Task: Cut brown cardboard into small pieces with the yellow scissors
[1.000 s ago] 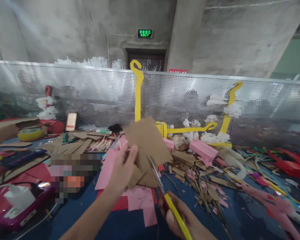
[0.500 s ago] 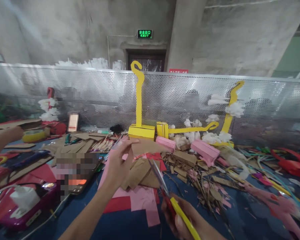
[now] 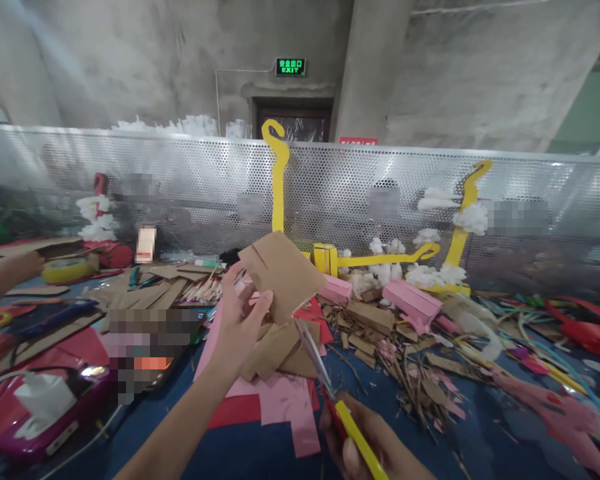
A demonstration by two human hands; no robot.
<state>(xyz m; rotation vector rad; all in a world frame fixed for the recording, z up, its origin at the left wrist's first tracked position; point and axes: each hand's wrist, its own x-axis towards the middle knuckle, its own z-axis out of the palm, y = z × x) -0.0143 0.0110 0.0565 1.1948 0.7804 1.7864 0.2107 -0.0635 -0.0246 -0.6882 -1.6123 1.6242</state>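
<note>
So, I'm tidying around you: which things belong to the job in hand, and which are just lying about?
In the job:
cardboard piece, in the left hand
scissors, in the right hand

Apparently just lying about:
yellow tape roll
purple power strip
twigs

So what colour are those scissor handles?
The handles are yellow and red, clearest in the head view.

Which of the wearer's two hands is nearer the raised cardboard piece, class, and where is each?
Left. The left hand grips the cardboard piece by its left side; the right hand is below and to the right, holding scissors.
</note>
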